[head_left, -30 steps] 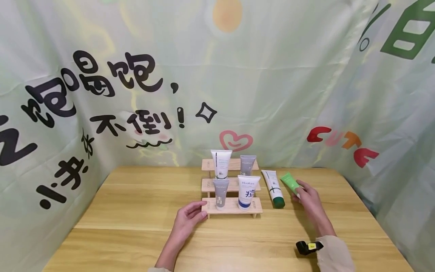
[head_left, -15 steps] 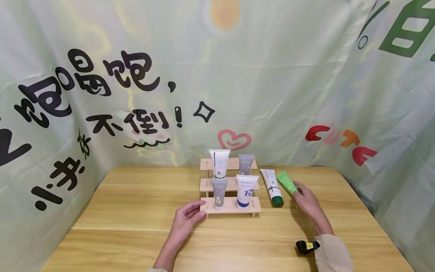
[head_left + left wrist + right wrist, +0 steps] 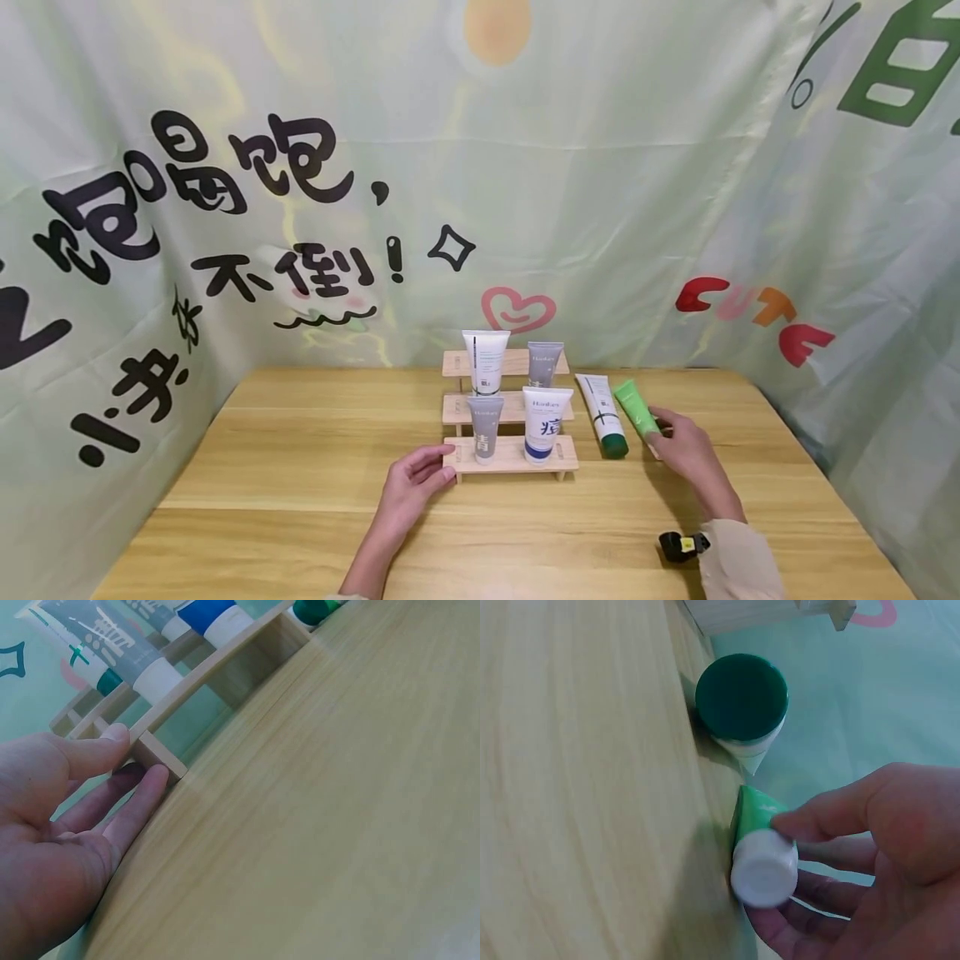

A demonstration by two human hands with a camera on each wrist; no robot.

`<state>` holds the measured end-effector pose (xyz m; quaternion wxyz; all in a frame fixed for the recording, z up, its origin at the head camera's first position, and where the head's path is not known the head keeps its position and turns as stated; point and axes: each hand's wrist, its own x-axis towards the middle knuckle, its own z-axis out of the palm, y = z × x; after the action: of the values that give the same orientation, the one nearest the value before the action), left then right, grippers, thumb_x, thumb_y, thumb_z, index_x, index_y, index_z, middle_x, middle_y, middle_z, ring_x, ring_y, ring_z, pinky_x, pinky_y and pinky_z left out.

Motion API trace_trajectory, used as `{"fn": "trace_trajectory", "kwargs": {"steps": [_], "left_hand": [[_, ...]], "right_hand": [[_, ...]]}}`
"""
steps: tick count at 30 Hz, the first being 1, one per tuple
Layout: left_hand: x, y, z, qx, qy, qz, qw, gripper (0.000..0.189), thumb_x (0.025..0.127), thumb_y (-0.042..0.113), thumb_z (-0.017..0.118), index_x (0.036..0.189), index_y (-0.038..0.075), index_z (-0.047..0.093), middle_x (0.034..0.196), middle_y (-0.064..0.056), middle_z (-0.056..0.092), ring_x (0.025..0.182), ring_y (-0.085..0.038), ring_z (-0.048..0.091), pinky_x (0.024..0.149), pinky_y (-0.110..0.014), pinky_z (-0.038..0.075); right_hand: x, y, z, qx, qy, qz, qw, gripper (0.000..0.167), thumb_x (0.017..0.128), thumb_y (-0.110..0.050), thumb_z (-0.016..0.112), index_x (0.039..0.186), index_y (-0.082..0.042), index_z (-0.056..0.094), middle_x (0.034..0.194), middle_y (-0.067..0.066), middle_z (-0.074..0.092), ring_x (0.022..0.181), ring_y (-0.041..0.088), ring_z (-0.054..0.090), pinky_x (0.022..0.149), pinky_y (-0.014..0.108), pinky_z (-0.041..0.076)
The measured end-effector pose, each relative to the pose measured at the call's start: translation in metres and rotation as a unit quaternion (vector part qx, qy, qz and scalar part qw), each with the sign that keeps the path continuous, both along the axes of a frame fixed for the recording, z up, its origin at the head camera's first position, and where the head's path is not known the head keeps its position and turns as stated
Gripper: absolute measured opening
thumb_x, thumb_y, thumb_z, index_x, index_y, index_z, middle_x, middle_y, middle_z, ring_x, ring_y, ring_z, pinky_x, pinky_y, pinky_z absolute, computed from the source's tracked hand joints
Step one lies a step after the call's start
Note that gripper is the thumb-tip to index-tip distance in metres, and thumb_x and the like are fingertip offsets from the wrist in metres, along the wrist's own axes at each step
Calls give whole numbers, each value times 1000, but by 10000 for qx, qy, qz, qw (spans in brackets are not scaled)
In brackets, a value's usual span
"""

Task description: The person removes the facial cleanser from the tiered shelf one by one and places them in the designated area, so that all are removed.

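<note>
My left hand (image 3: 407, 490) grips the left end of a three-step wooden display rack (image 3: 510, 457); in the left wrist view its thumb lies at the bottom step's edge and a fingertip at the leg. On the right, my right hand (image 3: 686, 446) holds a small green squeeze tube (image 3: 635, 406) lying on the table. The right wrist view shows the thumb on the tube near its white cap (image 3: 765, 874), with fingers on the far side. Just left of it lies a white tube (image 3: 600, 400) with a dark green cap (image 3: 742, 697).
On the rack's bottom step stand a grey tube (image 3: 486, 429) and a white-and-blue tube (image 3: 545, 421). Higher up are a tall white tube (image 3: 486, 362) and another grey tube (image 3: 545, 362). A printed curtain (image 3: 600, 208) hangs behind the wooden table (image 3: 300, 467).
The green tube has swung to lie more nearly parallel to the white tube, its cap end coming nearer me. My right hand has shifted slightly with it. The left hand keeps its place on the rack.
</note>
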<state>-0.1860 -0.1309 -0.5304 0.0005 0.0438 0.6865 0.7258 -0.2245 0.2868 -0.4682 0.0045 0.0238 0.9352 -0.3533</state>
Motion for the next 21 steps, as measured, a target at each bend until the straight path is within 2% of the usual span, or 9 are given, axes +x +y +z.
{"fn": "trace_trajectory", "kwargs": {"steps": [3,7,12,21], "left_hand": [[0,1,0,-33,15,-37,10000,35,90,2,77,123,-4,68,136,-24,61,115,-32,65,94,-30,62],[0,1,0,45,3,-46,10000,34,90,2,77,123,-5,68,135,-25,61,115,-33,64,93,-31,62],[1,1,1,88,-19,-18,10000,34,90,2,77,123,-5,69,135,-24,61,118,-36,62,94,-29,61],[1,2,2,299,-53,-58,9995,36,90,-2,76,124,-8,67,137,-26,59,117,-36,62,94,-31,62]], "right_hand": [[1,3,-2,-281,2,-48,9996,53,102,-13,58,145,15,43,126,37,58,111,47,60,68,32,60],[0,4,-6,-591,-107,-223,9979,53,105,-19,58,145,13,45,126,36,59,108,42,61,67,30,62],[0,4,-10,-684,-82,-403,9968,53,105,-23,58,144,10,48,124,34,59,103,37,63,65,26,60],[0,5,-10,-783,-127,-483,9957,50,103,-20,59,138,14,51,120,34,61,87,25,66,65,28,64]]}}
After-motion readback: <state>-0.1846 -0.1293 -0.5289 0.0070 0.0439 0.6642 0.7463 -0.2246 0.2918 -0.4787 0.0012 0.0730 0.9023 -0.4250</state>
